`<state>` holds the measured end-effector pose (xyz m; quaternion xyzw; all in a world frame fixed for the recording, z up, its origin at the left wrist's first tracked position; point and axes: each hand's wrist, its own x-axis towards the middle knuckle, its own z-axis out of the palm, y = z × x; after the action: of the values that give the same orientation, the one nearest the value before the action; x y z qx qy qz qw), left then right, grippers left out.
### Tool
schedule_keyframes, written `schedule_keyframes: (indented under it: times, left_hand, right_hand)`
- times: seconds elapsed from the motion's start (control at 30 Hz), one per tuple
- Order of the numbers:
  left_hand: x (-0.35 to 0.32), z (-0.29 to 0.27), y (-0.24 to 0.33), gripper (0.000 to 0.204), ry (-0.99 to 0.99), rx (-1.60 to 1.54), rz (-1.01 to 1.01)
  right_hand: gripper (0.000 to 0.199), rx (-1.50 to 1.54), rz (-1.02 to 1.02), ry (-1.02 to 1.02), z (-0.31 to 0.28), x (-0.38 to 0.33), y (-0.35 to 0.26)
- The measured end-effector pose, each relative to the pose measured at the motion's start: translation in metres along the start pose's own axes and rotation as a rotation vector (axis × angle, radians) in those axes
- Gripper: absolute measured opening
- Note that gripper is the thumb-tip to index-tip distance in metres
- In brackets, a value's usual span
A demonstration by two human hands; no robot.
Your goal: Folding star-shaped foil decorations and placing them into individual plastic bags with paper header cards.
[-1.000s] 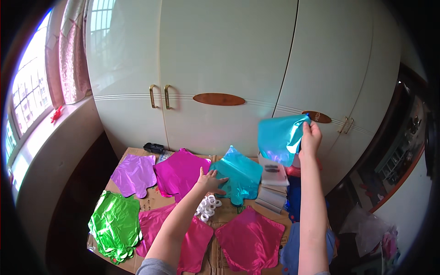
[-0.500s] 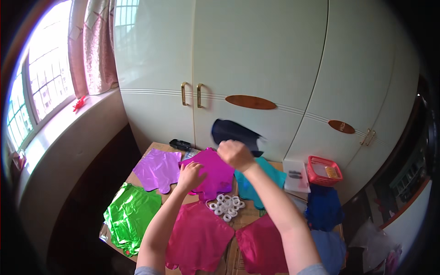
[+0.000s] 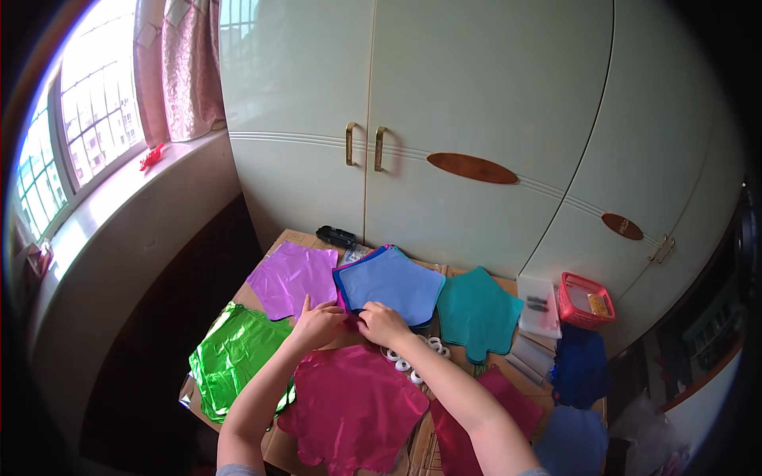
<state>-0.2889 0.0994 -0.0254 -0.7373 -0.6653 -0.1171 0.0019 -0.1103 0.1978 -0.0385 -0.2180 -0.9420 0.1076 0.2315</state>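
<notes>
A pale blue, flat star-shaped foil balloon [image 3: 401, 279] lies on top of a darker blue and magenta one at the far middle of the cardboard-covered table. At its lower edge my right hand [image 3: 382, 324] is closed, with bent fingers gripping the rim. Just to the left, my left hand [image 3: 321, 324] rests near the stack's lower left corner, its fingers apart and one pointing up. A lilac foil balloon [image 3: 294, 278] lies beyond it. White ribbon rolls [image 3: 403, 366] are partly hidden under my right wrist.
Around the stack lie a green foil balloon [image 3: 238, 357], crimson ones [image 3: 353, 404], a teal one [image 3: 480, 309] and blue ones [image 3: 579, 365]. A red basket [image 3: 586, 301] and a clear box [image 3: 540, 308] sit at the right. White cabinet doors [image 3: 476, 87] rise behind the table.
My right hand has come down from the air, and the dark sheet it raised now lies on the magenta stack, pale blue side up. My left hand has stayed near the stack.
</notes>
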Motion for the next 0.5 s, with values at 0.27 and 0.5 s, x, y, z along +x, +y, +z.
schedule_keyframes:
  times: [0.27,0.5]
  left_hand:
    - [-0.005,-0.002,0.003,0.030,-0.051,-0.057,-0.018]
    - [-0.002,-0.012,0.017,0.026,0.028,-0.130,-0.015]
  right_hand:
    - [0.017,0.271,0.325,0.142,0.013,0.003,0.009]
    - [0.020,0.427,0.489,0.067,0.000,0.003,0.010]
